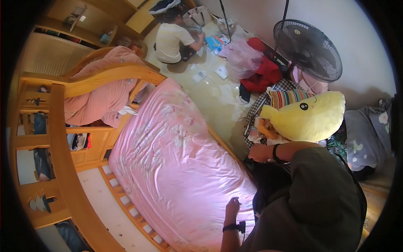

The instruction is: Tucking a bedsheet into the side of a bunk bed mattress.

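My left hand (232, 206) hangs over the near part of a bed spread with a pink flowered sheet (180, 155). Its fingers are loosely curled, and I see nothing in them. On the right, my right hand (261, 153) is closed like a loose fist, with no object showing in it. It is beside a pile of things where an orange item (267, 129) sticks out, just below a yellow plush pillow (310, 117) with a face on it. I cannot tell whether this hand touches the pile. Both wrists wear dark bands.
A person (174, 42) squats on the floor at the back, near blue packets (216, 43) and a pinkish plastic bag (241, 59). Papers (199, 76) lie on the tiles. A black fan (308, 50) stands at the right wall. The wooden bunk frame (71, 168) rises on the left.
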Demonstrator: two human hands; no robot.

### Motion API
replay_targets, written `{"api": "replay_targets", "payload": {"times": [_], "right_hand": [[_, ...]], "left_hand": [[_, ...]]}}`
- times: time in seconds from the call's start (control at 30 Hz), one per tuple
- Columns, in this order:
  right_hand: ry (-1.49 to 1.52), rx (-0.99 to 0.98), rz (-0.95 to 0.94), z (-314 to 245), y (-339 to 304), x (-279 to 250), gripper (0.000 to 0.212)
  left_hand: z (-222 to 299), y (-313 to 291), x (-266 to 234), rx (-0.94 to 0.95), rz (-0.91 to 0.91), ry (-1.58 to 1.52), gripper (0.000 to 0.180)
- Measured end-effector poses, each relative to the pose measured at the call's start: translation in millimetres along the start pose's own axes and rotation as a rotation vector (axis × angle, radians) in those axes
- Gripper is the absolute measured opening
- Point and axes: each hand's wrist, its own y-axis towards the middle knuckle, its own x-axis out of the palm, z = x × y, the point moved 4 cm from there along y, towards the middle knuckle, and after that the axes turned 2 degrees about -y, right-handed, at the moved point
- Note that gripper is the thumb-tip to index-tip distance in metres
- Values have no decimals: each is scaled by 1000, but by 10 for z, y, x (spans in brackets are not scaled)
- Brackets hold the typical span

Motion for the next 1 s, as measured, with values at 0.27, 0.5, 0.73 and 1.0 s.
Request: {"api": "replay_targets", "payload": {"times": [0.27,0.5,0.73,1.0], "right_hand": [[-201,107,30,-217,-769,-98,19],[-33,263,-11,-139,-1281,-34,22],[370,337,316,-27,-1209,-937,26],[772,339,402,486,-533,-2379,26]], "left_hand": [[-1280,-858,210,-116,56,-13,32],[-1623,-1183,221,-116,180,-182,36],[-1612,-1217,323,97,74,-111,39],[-745,-376,-577,-12,145,-120,42]]}}
